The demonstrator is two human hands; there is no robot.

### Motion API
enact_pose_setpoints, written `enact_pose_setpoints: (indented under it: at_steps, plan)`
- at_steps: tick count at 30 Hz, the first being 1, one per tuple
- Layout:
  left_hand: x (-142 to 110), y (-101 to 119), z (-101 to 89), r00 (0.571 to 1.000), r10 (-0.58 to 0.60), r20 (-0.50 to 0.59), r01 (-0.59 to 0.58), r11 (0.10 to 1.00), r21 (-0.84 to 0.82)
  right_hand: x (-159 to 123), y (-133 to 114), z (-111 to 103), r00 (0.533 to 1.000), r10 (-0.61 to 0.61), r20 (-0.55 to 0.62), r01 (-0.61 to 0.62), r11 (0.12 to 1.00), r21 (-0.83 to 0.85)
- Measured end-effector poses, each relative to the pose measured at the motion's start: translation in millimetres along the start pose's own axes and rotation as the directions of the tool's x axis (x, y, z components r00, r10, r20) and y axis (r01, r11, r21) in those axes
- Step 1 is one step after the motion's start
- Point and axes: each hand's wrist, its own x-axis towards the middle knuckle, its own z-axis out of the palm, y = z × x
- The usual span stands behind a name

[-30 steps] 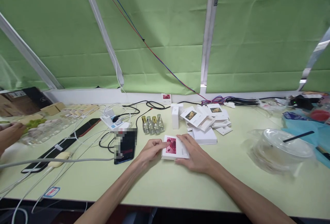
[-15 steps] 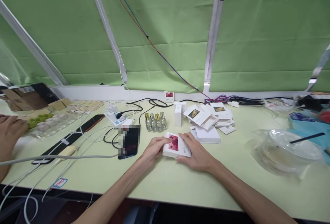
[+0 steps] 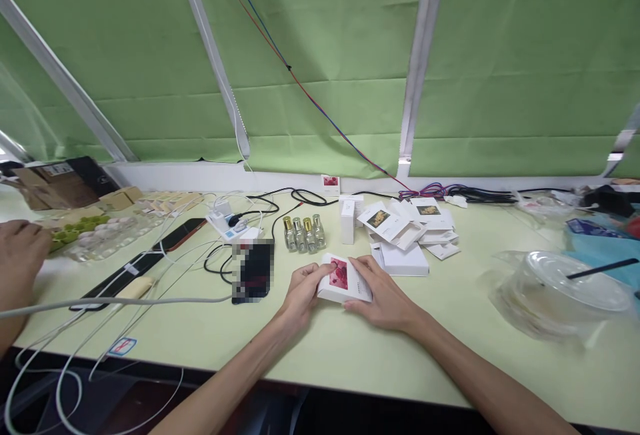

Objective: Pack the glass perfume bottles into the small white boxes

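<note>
A small white carton [image 3: 354, 283] with a pink-red flower picture is held between both hands, just above the near part of the table. My left hand [image 3: 302, 291] grips its left end, thumb on the printed face. On the right end, my right hand [image 3: 383, 293] is closed with fingers along the far edge and thumb at the near edge. Beyond them stand several small glass bottles [image 3: 305, 235] with gold and silver caps. A white box [image 3: 347, 220] stands upright beside a pile of white cartons [image 3: 407, 221] with yellow flower pictures.
Left of my hands lie a phone [image 3: 253, 271], a power strip [image 3: 233, 227] and tangled cables. Another person's hand [image 3: 23, 248] is at the far left, near an egg-tray-like clear pack [image 3: 107, 235]. On the right sits a bagged plastic bowl [image 3: 570, 288] with a black straw-like stick.
The view has shifted slightly. My left thumb and the carton have moved only a little; both hands keep their hold on it.
</note>
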Motion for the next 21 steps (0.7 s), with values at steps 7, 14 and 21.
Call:
enact_pose_setpoints:
  at_steps: [7, 14, 21]
  plan:
    - [-3.3, -5.3, 4.6, 0.997, 0.048, -0.059, -0.051, 0.997, -0.049, 0.7, 1.6, 2.6, 1.0, -0.01, -0.014, 0.009, 1.0, -0.018]
    - [-3.4, -8.4, 6.8, 0.99, 0.105, -0.09, -0.111, 0.992, -0.058, 0.0, 0.6, 2.4, 1.0, -0.007, -0.015, 0.007, 1.0, -0.012]
    - [-5.8, 2.0, 2.1, 0.99, 0.092, -0.108, -0.092, 0.996, 0.008, 1.6, -0.9, 1.7, 1.0, -0.009, -0.01, 0.008, 0.999, -0.035]
